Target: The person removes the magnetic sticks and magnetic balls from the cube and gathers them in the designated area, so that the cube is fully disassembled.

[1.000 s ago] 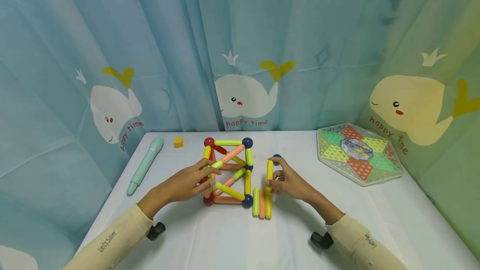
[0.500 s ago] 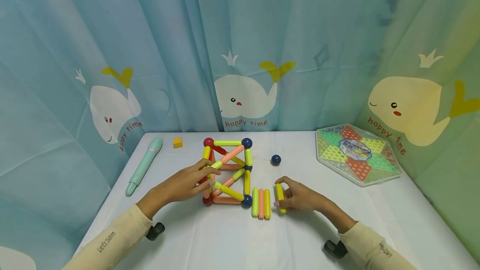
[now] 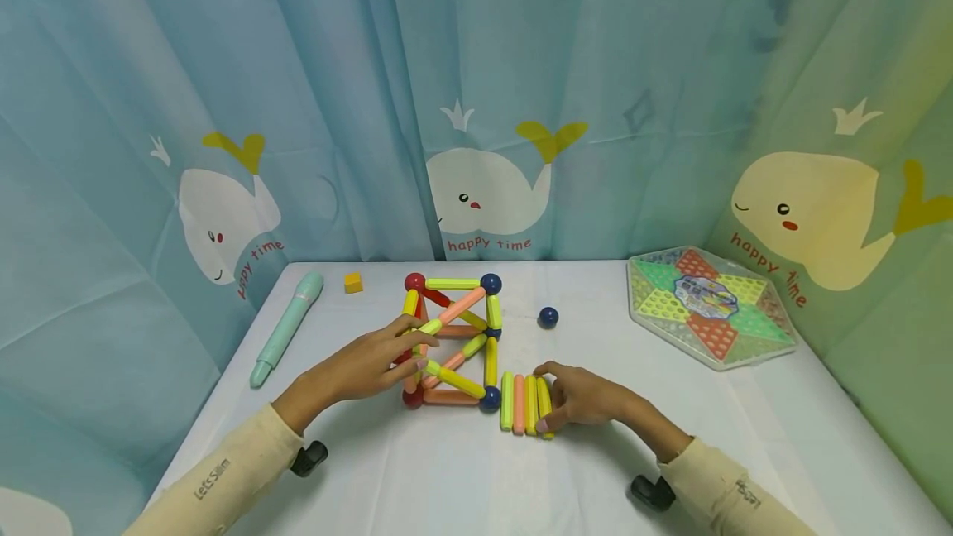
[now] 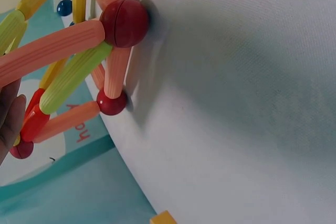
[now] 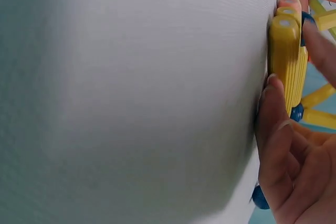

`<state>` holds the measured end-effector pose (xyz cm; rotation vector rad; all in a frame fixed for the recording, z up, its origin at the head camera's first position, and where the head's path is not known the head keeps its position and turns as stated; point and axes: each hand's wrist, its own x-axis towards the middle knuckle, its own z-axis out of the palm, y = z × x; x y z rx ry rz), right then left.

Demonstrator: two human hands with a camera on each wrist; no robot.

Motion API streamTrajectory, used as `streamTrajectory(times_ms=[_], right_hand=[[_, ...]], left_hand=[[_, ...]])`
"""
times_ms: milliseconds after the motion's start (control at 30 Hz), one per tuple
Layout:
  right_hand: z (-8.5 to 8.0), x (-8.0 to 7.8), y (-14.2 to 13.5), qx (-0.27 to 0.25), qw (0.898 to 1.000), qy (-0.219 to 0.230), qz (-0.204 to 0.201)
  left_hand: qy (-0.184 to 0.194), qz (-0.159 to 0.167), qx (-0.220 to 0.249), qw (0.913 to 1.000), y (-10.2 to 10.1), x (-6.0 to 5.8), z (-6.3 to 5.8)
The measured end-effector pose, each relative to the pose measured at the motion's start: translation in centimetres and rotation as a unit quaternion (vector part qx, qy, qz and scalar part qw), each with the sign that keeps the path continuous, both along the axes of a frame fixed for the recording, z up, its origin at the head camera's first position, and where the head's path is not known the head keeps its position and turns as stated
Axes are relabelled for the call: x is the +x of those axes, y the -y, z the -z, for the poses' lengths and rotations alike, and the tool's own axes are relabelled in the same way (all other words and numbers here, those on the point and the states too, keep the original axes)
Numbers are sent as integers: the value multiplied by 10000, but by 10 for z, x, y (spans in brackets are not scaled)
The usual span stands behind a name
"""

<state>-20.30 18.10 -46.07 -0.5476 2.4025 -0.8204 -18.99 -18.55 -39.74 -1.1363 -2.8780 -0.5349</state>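
Note:
A frame of magnetic sticks and balls (image 3: 452, 398) stands mid-table, with red balls along its left side and blue ones along its right. My left hand (image 3: 365, 364) holds its left side, thumb and fingers on the sticks; in the left wrist view only fingertips (image 4: 11, 119) show there. Right of the frame, a row of a green, a salmon and a yellow stick (image 3: 531, 405) lies on the table. At the row's right end my right hand (image 3: 584, 397) pinches another yellow stick (image 5: 284, 51) between thumb and finger, slightly slanted against its neighbour.
A loose blue ball (image 3: 548, 318) lies behind the right hand. A Chinese checkers box (image 3: 711, 304) sits at the back right. At the left lie a mint-green tube-shaped thing (image 3: 289, 329) and a small orange cube (image 3: 353, 282). A whale-print curtain (image 3: 335, 106) surrounds the table.
The right hand has brought the yellow stick from above the row, out to the right, then down to the row's right end. The left hand and the frame have stayed put.

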Motion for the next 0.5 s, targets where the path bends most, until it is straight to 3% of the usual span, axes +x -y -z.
streamTrajectory(times_ms=[200, 500], right_hand=[[-1, -1, -1, -71, 9994, -93, -328], [1, -3, 1, -42, 9999, -80, -137]], left_hand=[[68, -64, -33, 10000, -1, 1, -2], [-7, -45, -24, 10000, 0, 0, 0]])
